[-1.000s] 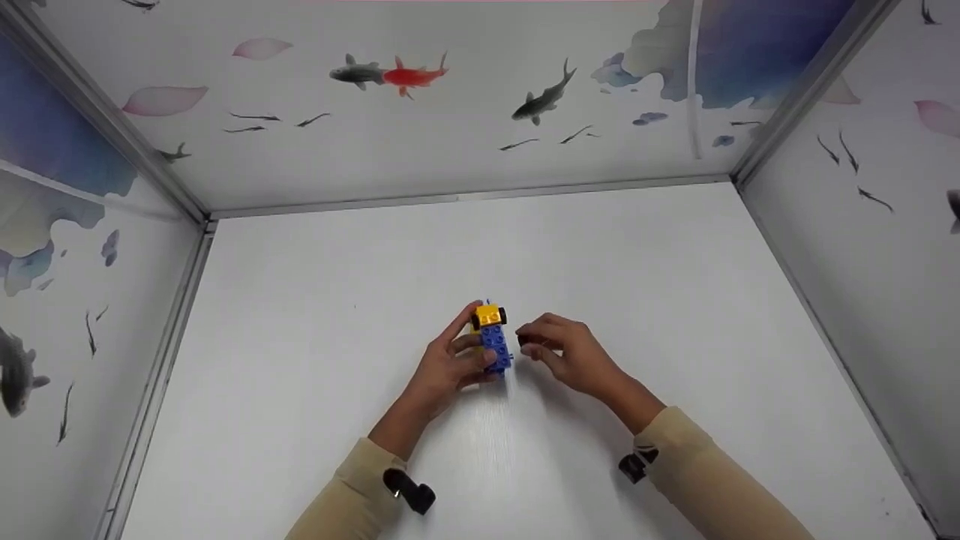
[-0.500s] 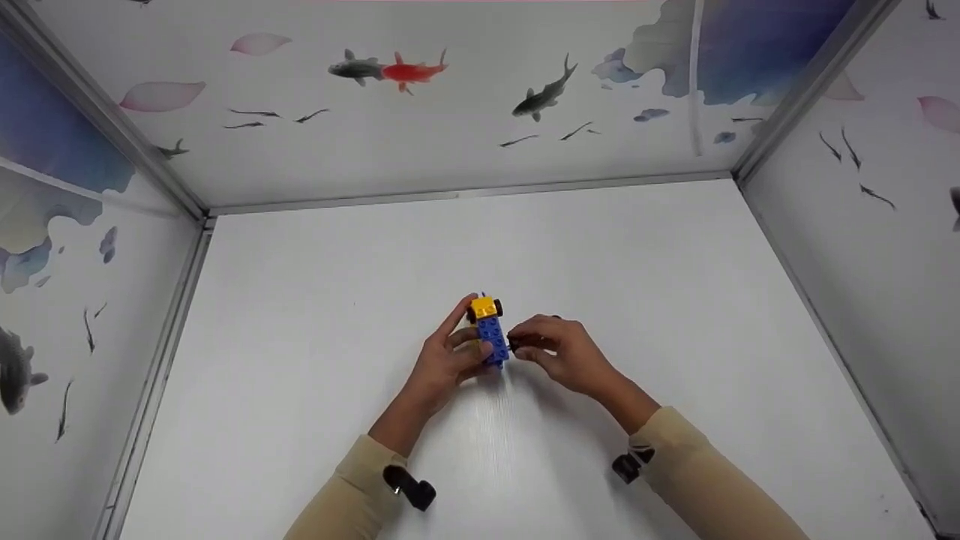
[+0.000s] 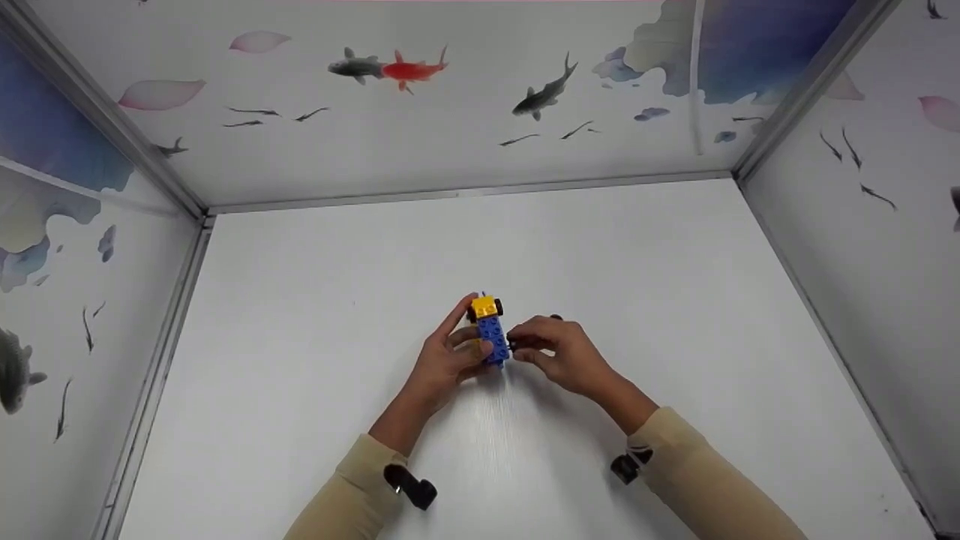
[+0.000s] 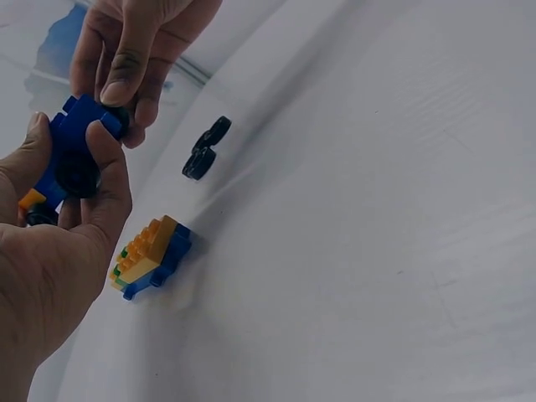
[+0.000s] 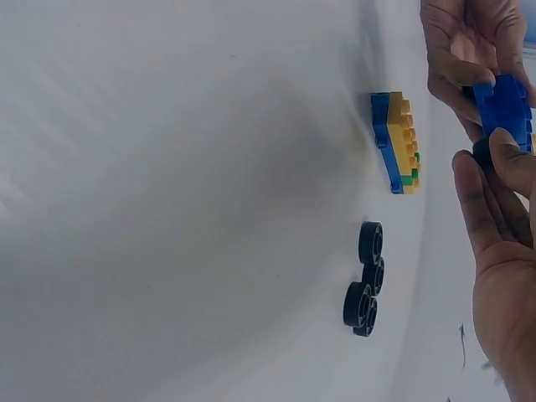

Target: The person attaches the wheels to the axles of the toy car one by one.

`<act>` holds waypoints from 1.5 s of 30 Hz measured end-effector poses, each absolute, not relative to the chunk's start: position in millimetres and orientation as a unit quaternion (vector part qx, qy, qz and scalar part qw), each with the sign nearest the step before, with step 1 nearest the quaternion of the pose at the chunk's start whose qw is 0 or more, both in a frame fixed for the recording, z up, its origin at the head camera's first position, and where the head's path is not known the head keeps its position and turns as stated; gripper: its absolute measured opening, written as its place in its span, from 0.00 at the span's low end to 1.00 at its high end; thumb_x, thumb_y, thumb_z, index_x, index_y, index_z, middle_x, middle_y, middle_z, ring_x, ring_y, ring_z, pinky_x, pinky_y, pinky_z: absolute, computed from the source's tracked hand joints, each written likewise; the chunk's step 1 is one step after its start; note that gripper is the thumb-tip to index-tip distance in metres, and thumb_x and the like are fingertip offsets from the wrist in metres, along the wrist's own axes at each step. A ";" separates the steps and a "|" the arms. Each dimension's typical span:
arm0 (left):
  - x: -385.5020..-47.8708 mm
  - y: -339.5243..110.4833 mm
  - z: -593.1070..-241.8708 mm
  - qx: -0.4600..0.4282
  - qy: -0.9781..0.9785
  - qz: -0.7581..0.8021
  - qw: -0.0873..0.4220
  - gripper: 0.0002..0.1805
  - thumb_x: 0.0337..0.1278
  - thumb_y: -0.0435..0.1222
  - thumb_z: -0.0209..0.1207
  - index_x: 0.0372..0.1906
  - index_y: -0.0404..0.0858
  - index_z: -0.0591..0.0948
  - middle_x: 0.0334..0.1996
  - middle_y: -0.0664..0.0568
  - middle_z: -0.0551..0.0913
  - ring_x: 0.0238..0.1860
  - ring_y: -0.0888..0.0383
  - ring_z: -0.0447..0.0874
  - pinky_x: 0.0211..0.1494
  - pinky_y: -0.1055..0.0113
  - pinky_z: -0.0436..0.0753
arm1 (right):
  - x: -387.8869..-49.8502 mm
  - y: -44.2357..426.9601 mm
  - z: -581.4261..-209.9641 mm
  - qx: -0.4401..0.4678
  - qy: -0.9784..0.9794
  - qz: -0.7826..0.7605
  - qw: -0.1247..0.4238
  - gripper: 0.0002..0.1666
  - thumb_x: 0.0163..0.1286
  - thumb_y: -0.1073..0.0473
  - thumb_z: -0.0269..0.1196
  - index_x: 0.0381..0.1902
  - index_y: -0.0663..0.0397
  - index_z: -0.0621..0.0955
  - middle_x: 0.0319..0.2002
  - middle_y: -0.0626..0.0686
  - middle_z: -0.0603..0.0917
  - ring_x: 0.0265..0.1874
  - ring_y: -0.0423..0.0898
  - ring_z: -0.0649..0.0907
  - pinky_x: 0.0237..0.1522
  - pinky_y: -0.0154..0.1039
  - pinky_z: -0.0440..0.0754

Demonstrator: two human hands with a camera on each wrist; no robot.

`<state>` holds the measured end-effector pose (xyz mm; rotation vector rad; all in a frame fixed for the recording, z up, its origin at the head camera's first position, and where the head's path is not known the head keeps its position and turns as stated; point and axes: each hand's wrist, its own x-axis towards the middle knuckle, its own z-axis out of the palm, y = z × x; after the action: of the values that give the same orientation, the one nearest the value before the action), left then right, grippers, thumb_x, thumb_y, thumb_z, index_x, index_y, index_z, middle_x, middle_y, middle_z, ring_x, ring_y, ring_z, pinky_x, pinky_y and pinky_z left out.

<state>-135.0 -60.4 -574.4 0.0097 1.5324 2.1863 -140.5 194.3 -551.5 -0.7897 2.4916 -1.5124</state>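
Observation:
In the head view my left hand (image 3: 448,366) grips a toy car of building blocks (image 3: 492,334), blue with a yellow block at the far end. Black wheels sit at that far end; another wheel (image 4: 77,174) shows nearer in the left wrist view. My right hand (image 3: 564,354) pinches a small black wheel (image 5: 481,152) against the car's near right side. The fingers partly cover this wheel, so I cannot tell whether it is seated on its axle.
Beyond the hands, a second yellow, blue and green block assembly (image 5: 398,142) lies on the white table (image 5: 209,251). Several loose black wheels (image 5: 358,303) are grouped near it. Printed walls (image 3: 465,135) enclose the table at the back and sides.
My right hand has moved left and brought the wheel from a gap up to the car's side. The car shifted slightly away and left. Over the last half second, both hands barely moved.

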 end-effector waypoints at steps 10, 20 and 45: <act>-133.4 -61.9 -573.2 0.011 0.567 0.789 0.237 0.50 0.72 0.37 0.73 0.88 0.67 0.61 0.74 0.35 0.75 0.66 0.44 0.86 0.64 0.51 0.92 | -138.9 190.2 -549.8 -0.256 0.840 -0.476 0.039 0.18 0.70 0.67 0.77 0.56 0.51 0.93 0.47 0.50 0.93 0.46 0.47 0.92 0.54 0.43 0.94; -135.7 -61.0 -572.4 0.013 0.558 0.793 0.243 0.49 0.72 0.35 0.73 0.88 0.68 0.61 0.72 0.35 0.77 0.64 0.45 0.86 0.62 0.52 0.92 | -136.4 187.1 -551.9 -0.231 0.834 -0.499 0.049 0.17 0.69 0.67 0.77 0.55 0.49 0.93 0.45 0.50 0.92 0.46 0.47 0.92 0.55 0.41 0.93; -137.2 -54.8 -569.0 0.008 0.524 0.813 0.254 0.49 0.74 0.33 0.70 0.88 0.67 0.60 0.77 0.36 0.72 0.67 0.44 0.84 0.59 0.56 0.94 | -132.7 186.8 -549.8 -0.209 0.818 -0.535 0.022 0.15 0.68 0.68 0.77 0.52 0.52 0.94 0.43 0.52 0.92 0.46 0.48 0.92 0.53 0.37 0.93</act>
<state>-137.2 -54.8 -569.0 0.0210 1.4242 2.2085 -132.7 186.8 -549.8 -0.6483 2.5346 -1.6570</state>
